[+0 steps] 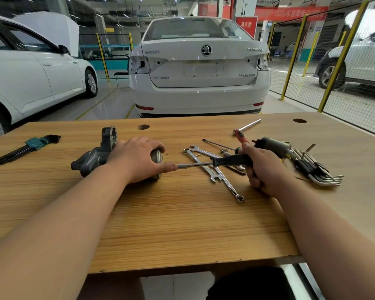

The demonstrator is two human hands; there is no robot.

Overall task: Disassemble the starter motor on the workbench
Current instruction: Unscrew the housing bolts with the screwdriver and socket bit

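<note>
We are clamping the starter motor [93, 158] on the workbench [182, 213] with our left hand [136, 161]; our right hand [262, 167] is gripping the driver [232, 160], risking a slip onto the thumb beside its tip.

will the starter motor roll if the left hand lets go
Probably stays put: the starter motor lies on its side, but its lumpy nose housing juts out and should block rolling. Its metal body looks heavy for its size, likely hard to nudge. The left hand grips its round end, likely steadying it against the driver.
</note>
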